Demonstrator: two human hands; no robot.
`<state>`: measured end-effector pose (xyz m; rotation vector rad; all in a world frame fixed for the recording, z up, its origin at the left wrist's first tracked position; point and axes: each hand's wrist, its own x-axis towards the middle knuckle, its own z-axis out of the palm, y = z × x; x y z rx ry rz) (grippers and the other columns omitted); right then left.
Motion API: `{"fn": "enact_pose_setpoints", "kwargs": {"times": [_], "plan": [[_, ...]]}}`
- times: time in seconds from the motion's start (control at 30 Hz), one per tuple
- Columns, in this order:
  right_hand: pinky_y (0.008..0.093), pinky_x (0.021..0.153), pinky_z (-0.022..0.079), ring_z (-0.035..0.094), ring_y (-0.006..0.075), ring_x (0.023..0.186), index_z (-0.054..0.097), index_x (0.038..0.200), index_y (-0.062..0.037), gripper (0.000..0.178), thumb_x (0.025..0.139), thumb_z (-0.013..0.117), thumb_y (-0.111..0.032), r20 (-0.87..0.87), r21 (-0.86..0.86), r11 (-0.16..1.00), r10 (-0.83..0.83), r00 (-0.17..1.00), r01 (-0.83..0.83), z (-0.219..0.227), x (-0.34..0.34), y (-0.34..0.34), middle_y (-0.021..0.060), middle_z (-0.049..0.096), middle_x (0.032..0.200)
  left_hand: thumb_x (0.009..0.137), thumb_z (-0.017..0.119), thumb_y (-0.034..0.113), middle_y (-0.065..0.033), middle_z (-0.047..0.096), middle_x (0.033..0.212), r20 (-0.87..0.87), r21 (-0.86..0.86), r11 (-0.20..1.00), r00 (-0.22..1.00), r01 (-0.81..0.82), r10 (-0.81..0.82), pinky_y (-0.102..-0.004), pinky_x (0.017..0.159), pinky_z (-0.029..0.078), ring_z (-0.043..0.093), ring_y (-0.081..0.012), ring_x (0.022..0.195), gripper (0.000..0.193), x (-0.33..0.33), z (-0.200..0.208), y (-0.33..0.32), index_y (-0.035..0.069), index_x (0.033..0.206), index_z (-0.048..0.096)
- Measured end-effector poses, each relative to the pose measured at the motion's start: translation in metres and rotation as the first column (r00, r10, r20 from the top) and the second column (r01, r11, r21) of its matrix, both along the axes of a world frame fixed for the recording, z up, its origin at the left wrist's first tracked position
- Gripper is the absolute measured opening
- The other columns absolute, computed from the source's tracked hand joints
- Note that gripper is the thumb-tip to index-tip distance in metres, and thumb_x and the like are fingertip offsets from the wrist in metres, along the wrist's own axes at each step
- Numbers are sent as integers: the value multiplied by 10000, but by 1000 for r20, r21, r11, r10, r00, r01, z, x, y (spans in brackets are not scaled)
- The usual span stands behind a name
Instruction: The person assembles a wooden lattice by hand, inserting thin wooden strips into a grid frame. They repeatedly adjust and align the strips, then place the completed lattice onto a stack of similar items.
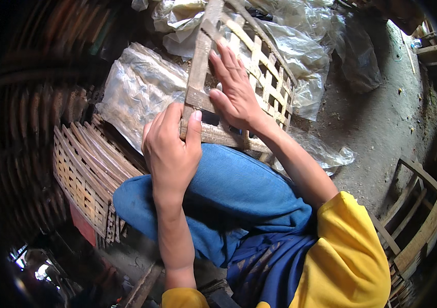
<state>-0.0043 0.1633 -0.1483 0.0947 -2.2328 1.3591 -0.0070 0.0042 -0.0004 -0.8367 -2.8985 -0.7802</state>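
Note:
A shallow woven bamboo tray with a wooden frame stands tilted on its side above my thigh, its open lattice facing right. My left hand grips the near left corner, thumb over the frame and fingers behind it. Against the inside of the tray, my right hand lies with its fingers stretched out, fingertips by the left frame strip. It grips nothing that I can see. A small black piece shows in the gap beside my left thumb; its kind is unclear.
Crumpled clear plastic sheeting lies behind the tray, with more plastic to the left. A stack of similar woven trays stands by my knee. Wooden frames lean at the right on the grey floor.

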Motion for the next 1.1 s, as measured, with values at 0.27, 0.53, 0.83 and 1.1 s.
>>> {"fn": "enact_pose_setpoints", "kwargs": {"times": [0.27, 0.53, 0.83, 1.1], "plan": [[447, 1260, 106, 118, 352, 1566, 200, 1612, -49, 686, 1049, 436, -361, 712, 43, 987, -139, 688, 154, -210, 164, 63, 247, 161, 1668, 976, 635, 278, -196, 668, 880, -26, -120, 992, 999, -23, 20, -473, 789, 469, 630, -413, 849, 269, 1, 4, -12, 10, 993, 628], [307, 844, 499, 626, 196, 1035, 691, 1216, -74, 275, 971, 638, -190, 604, -213, 881, -222, 766, 423, -147, 199, 59, 99, 674, 1168, 1041, 536, 304, -129, 630, 817, -50, -21, 999, 998, 30, -31, -450, 769, 435, 607, -346, 816, 299, 10, 0, -7, 42, 905, 584], [292, 708, 498, 642, 130, 783, 759, 976, -16, 288, 899, 765, -293, 441, -580, 814, 345, 829, -31, 70, 55, 12, 60, 700, 813, 1039, 535, 315, -133, 645, 837, -87, 39, 995, 993, 87, -83, -458, 759, 445, 614, -355, 815, 294, 1, 3, -1, 47, 951, 616], [235, 558, 455, 574, 47, 619, 770, 935, 0, 305, 910, 773, -304, 586, -597, 796, 349, 732, 98, 95, 61, -1, 7, 662, 672, 1027, 550, 339, -127, 659, 867, -112, 13, 993, 988, 113, -111, -447, 764, 451, 626, -345, 840, 312, 2, 1, -3, 40, 1006, 634]]}}
